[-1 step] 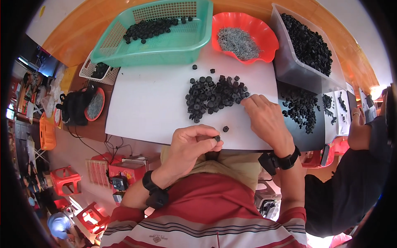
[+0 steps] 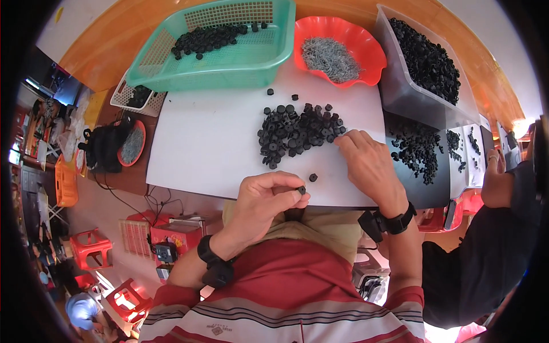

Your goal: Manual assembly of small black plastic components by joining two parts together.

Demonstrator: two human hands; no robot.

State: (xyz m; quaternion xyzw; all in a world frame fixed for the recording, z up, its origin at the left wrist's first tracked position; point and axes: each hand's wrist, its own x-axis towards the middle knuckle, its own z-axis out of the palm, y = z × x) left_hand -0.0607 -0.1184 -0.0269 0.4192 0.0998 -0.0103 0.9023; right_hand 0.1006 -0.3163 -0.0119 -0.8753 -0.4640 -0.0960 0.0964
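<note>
My left hand (image 2: 264, 197) is closed near the front edge of the white table top (image 2: 200, 143). Between its thumb and index finger it pinches a small black knob (image 2: 301, 190). A single loose black knob (image 2: 313, 178) lies just beyond those fingertips. To the right, my right hand (image 2: 366, 163) has its fingers bent and pressed together, with the fingertips at the right edge of a pile of black knobs (image 2: 294, 134). Whatever those fingertips hold, if anything, is hidden.
A green basket (image 2: 211, 82) with black knobs stands at the back left. Beside it are a red scalloped bowl (image 2: 374, 57) of small metal pieces and a clear bin (image 2: 420, 103) of black parts. More black parts (image 2: 420, 151) lie at right, near another person's hand (image 2: 496, 161).
</note>
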